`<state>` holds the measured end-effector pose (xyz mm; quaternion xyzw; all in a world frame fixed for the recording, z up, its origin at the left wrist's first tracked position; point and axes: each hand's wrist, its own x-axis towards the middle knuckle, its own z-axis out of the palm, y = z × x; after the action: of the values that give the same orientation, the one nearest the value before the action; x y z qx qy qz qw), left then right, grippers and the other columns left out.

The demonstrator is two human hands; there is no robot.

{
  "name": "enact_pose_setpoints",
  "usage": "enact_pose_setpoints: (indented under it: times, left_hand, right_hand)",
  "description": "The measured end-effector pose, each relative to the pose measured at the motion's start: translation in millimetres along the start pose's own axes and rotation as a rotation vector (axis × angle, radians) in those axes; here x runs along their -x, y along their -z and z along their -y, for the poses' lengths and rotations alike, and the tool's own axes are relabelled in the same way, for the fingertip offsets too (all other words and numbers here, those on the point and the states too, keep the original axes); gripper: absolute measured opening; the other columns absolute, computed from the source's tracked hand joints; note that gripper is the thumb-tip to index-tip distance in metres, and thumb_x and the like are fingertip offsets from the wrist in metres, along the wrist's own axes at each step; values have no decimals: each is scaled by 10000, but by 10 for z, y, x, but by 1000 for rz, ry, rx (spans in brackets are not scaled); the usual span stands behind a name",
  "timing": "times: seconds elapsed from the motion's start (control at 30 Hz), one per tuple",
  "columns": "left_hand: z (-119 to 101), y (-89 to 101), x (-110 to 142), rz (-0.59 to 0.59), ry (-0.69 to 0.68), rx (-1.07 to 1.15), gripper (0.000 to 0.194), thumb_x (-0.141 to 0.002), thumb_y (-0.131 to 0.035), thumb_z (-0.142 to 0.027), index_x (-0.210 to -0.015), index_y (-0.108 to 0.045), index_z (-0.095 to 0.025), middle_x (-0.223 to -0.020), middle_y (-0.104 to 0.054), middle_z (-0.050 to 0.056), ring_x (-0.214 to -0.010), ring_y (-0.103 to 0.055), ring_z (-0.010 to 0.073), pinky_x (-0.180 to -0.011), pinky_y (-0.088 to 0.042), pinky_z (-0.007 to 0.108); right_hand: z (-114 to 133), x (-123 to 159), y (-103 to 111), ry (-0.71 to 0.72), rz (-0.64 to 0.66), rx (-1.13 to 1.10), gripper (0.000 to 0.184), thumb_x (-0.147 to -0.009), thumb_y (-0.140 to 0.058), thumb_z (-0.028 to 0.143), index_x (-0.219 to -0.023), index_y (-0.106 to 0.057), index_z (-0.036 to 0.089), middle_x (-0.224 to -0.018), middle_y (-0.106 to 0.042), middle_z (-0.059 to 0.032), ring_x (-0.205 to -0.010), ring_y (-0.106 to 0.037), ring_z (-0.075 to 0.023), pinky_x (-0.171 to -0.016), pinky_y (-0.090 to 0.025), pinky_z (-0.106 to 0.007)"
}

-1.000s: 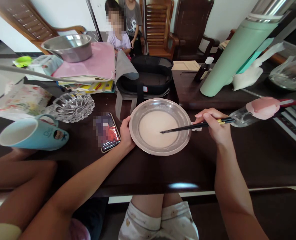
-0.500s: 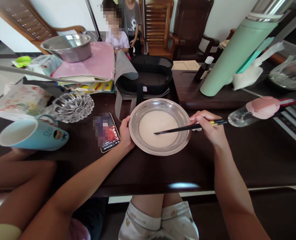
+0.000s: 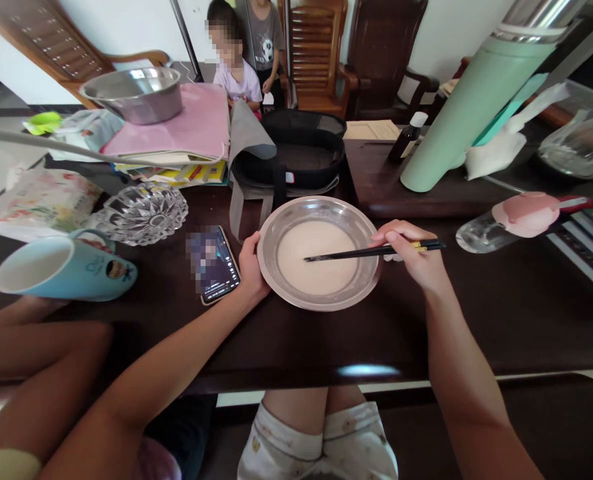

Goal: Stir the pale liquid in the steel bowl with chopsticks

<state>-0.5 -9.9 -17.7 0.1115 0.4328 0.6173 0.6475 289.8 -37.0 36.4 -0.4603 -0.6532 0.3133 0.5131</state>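
A shallow round metal bowl stands on the dark table in front of me, with a pale, milky liquid in it. My left hand grips its left rim, thumb on top and the other fingers hidden beneath. In my right hand, over the right rim, is a pair of black chopsticks with gold bands. They lie nearly level, held close together, and their tips reach the liquid left of the bowl's middle. A small whitish thing, mostly hidden, lies beneath my right hand.
Left of the bowl lie a lit phone, a cut-glass dish and a blue mug. Behind stands a black bag. To the right are a green flask and a pink-lidded bottle. Another person's leg shows at left; two people are beyond.
My right hand and the chopsticks have shifted slightly left, and the tips sit a little higher in the bowl. The phone screen shows another picture. My left hand keeps its hold.
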Motion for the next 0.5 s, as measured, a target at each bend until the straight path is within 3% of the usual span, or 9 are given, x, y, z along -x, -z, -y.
enact_pose_setpoints:
  times: [0.17,0.33,0.4,0.5]
  left_hand:
    - [-2,-3,2,-10,-6,12,241,-753,-761,-441,-767,-743,-201,-751,-784,74,-1037,-803,383,-905,-671,445]
    - [-7,4,-2,-8,2,14,229,-779,-749,-430,-767,-743,-201,-730,-774,68,-1026,-803,374,-898,-670,439]
    - [-9,1,2,-13,8,17,217,-793,-732,-419,-760,-744,-205,-722,-772,61,-1014,-804,364,-891,-671,431]
    - [-12,-10,10,-21,19,29,215,-809,-719,-415,-758,-747,-207,-724,-776,62,-999,-806,358,-878,-674,429]
  right_hand:
    - [-31,6,59,-9,-51,-31,380,-981,-754,614,-892,-840,255,-731,-807,-28,-618,-751,-199,-555,-597,-320]
    - [0,-12,-5,-14,16,-16,403,-947,-775,657,-853,-837,270,-796,-839,-37,-742,-821,-233,-656,-659,-349]
    - [-6,-18,5,-12,-14,-4,391,-950,-779,646,-853,-837,272,-824,-847,-41,-769,-831,-235,-668,-659,-347]
    - [-49,-12,71,-9,-109,-36,367,-971,-771,615,-880,-832,265,-740,-811,-25,-661,-799,-216,-597,-623,-332]
